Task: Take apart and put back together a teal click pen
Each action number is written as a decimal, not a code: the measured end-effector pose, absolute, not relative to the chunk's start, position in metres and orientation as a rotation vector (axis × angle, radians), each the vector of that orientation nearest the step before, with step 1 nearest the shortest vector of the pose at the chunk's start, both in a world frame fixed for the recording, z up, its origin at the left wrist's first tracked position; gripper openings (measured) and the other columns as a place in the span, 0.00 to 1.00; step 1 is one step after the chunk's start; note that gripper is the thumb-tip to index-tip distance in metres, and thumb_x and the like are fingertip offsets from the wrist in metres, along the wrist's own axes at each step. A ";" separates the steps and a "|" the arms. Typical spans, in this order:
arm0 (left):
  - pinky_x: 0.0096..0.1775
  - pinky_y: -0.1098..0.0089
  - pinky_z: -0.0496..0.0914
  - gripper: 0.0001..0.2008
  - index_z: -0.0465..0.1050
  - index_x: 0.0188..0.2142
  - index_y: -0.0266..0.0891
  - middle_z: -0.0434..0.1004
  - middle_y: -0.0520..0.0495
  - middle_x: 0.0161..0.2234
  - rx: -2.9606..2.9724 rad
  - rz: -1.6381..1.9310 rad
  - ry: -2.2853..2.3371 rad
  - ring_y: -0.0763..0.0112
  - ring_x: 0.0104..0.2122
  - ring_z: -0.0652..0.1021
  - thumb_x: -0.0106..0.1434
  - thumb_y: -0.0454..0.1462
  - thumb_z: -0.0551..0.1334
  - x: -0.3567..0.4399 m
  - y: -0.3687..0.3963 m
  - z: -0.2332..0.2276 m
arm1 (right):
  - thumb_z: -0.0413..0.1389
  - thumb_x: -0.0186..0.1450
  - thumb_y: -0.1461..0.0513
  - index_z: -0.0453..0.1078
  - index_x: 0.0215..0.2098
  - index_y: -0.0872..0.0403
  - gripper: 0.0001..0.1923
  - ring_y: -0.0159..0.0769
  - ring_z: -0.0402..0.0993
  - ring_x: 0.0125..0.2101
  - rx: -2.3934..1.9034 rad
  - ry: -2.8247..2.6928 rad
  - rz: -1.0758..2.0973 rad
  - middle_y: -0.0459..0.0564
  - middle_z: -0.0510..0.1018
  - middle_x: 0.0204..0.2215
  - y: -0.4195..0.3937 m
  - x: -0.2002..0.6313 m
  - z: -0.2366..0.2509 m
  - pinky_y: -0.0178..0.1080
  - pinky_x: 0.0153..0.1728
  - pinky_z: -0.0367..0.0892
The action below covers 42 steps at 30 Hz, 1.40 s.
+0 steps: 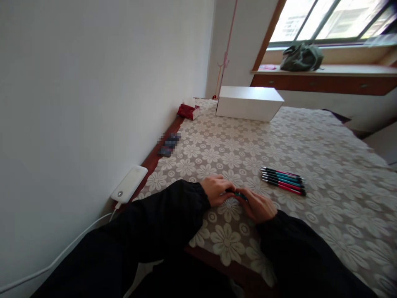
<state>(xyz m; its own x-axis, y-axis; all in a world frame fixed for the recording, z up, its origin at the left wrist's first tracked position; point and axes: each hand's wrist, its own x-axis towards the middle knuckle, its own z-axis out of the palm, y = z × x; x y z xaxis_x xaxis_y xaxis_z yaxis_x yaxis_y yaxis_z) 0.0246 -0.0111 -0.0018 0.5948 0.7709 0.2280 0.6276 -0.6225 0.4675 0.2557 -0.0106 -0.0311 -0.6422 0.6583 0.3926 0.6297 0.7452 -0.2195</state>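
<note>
while both hands meet low over the patterned cloth, the left hand pinches the dark end of a slim teal-and-black pen and the right hand pinches its teal end. the pen sits between the two sets of fingertips, at the centre of the clock used here; its full length is hidden under the fingers. a light, level grip in line with the barrel seems best, since bending across it could make it slip. resting the wrists on the cloth should steady both ends. a row of pens lies at about half past two, near the right hand, so an outward sweep could knock it askew. a white box stands at twelve, a red packet at eleven, a blurred dark item at ten and a white device at nine, its cable trailing between eight and nine.
</note>
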 end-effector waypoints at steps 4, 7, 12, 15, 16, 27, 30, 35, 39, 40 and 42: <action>0.48 0.63 0.70 0.16 0.77 0.40 0.39 0.82 0.46 0.38 2.510 0.562 1.173 0.64 0.40 0.76 0.74 0.45 0.55 0.025 -0.013 -0.001 | 0.47 0.76 0.57 0.74 0.47 0.53 0.16 0.34 0.80 0.31 -0.968 -2.498 0.041 0.51 0.82 0.35 -0.012 0.253 -0.027 0.33 0.32 0.67; 0.49 0.63 0.70 0.15 0.77 0.43 0.38 0.82 0.46 0.41 2.494 0.607 1.148 0.64 0.41 0.76 0.72 0.46 0.57 0.025 -0.012 -0.001 | 0.47 0.75 0.58 0.75 0.45 0.53 0.15 0.34 0.79 0.30 -0.935 -2.511 0.021 0.50 0.80 0.32 -0.012 0.251 -0.023 0.33 0.32 0.68; 0.48 0.64 0.71 0.12 0.76 0.44 0.39 0.82 0.47 0.42 2.486 0.653 1.096 0.65 0.42 0.77 0.69 0.44 0.62 0.024 -0.010 -0.004 | 0.45 0.76 0.59 0.73 0.44 0.53 0.15 0.36 0.79 0.33 -0.942 -2.442 0.102 0.50 0.79 0.33 -0.012 0.249 -0.024 0.35 0.35 0.70; 0.47 0.63 0.72 0.12 0.77 0.42 0.41 0.83 0.47 0.40 2.496 0.643 1.133 0.65 0.40 0.77 0.71 0.45 0.60 0.025 -0.011 -0.007 | 0.46 0.75 0.59 0.71 0.44 0.53 0.13 0.35 0.79 0.32 -0.947 -2.392 0.129 0.50 0.80 0.32 -0.013 0.249 -0.031 0.35 0.34 0.71; 0.46 0.63 0.72 0.13 0.78 0.41 0.41 0.83 0.47 0.39 2.503 0.636 1.141 0.65 0.40 0.77 0.71 0.45 0.59 0.025 -0.011 -0.007 | 0.46 0.75 0.59 0.71 0.44 0.53 0.12 0.35 0.79 0.31 -0.946 -2.386 0.128 0.50 0.80 0.32 -0.013 0.249 -0.033 0.35 0.33 0.71; 0.45 0.65 0.71 0.11 0.76 0.41 0.41 0.83 0.48 0.40 2.480 0.736 1.137 0.65 0.41 0.78 0.67 0.46 0.64 0.027 -0.015 -0.007 | 0.46 0.75 0.60 0.72 0.45 0.51 0.13 0.36 0.78 0.32 -0.910 -2.391 0.100 0.49 0.78 0.32 -0.014 0.248 -0.029 0.37 0.34 0.71; 0.44 0.64 0.71 0.11 0.76 0.38 0.40 0.83 0.48 0.36 2.499 0.712 1.169 0.65 0.38 0.78 0.71 0.43 0.59 0.027 -0.016 -0.007 | 0.46 0.74 0.60 0.71 0.42 0.52 0.12 0.36 0.78 0.32 -0.920 -2.366 0.099 0.50 0.79 0.32 -0.014 0.248 -0.031 0.36 0.34 0.71; 0.42 0.64 0.71 0.13 0.76 0.34 0.40 0.81 0.47 0.33 2.525 0.656 1.232 0.66 0.35 0.76 0.72 0.42 0.57 0.027 -0.017 -0.003 | 0.46 0.74 0.60 0.71 0.45 0.52 0.11 0.35 0.79 0.30 -0.983 -2.389 0.088 0.51 0.80 0.34 -0.015 0.249 -0.035 0.35 0.30 0.69; 0.44 0.64 0.71 0.10 0.77 0.40 0.40 0.82 0.48 0.39 2.482 0.679 1.206 0.66 0.39 0.77 0.72 0.40 0.58 0.026 -0.015 -0.002 | 0.44 0.76 0.59 0.72 0.46 0.51 0.14 0.35 0.79 0.31 -0.992 -2.428 0.069 0.50 0.79 0.34 -0.015 0.249 -0.032 0.36 0.32 0.69; 0.45 0.64 0.71 0.09 0.77 0.42 0.41 0.82 0.48 0.40 2.482 0.676 1.203 0.65 0.40 0.77 0.72 0.40 0.58 0.026 -0.014 -0.003 | 0.43 0.76 0.60 0.72 0.45 0.51 0.15 0.35 0.78 0.30 -0.990 -2.428 0.057 0.49 0.79 0.33 -0.015 0.249 -0.031 0.36 0.32 0.69; 0.46 0.64 0.71 0.10 0.77 0.46 0.43 0.81 0.48 0.41 2.497 0.652 1.200 0.64 0.41 0.76 0.71 0.38 0.58 0.025 -0.013 -0.003 | 0.43 0.76 0.61 0.72 0.46 0.50 0.16 0.35 0.78 0.30 -0.984 -2.425 0.029 0.49 0.78 0.32 -0.014 0.250 -0.029 0.36 0.33 0.68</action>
<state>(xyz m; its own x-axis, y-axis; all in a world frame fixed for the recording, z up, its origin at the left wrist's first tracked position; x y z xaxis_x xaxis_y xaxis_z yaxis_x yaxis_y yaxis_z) 0.0252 -0.0128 -0.0035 0.5495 0.7904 0.2708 0.6571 -0.6090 0.4443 0.2498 -0.0136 -0.0295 -0.6020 0.6556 0.4559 0.6445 0.7360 -0.2073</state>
